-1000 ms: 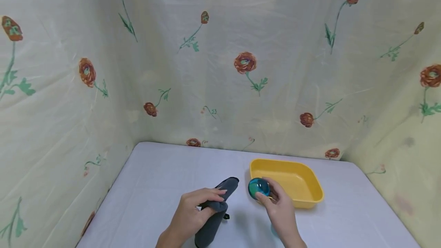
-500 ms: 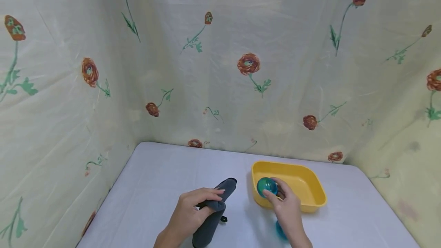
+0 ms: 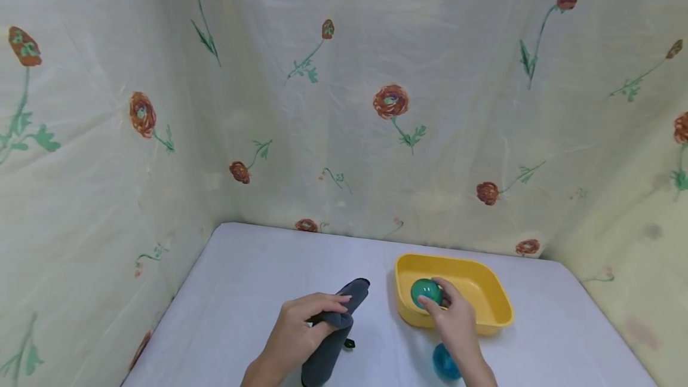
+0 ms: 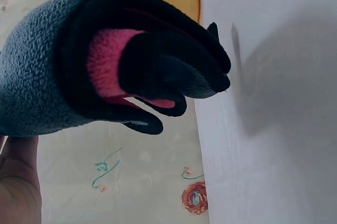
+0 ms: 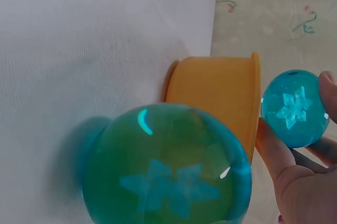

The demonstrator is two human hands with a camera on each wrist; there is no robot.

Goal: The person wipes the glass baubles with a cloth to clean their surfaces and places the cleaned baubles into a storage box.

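1. The right grip (image 3: 457, 318) has moved rightward, taking its pinched blue-green ball (image 3: 426, 294) from the near left corner of the yellow basin (image 3: 500, 322) to over the basin's inside.
2. At the grip's fingertips, that ball now looks greener in the head view.
3. Below the grip, a second ball (image 3: 445, 363), nearly hidden by the wrist a second ago, shows largely uncovered.

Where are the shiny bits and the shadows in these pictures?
Right wrist view: the near ball has bright glints and a bluish shadow beside it on the table; left wrist view: a big, soft grey shadow falls on the table beside the fuzzy grey cloth; head view: a faint shadow lies just left of the yellow tray.
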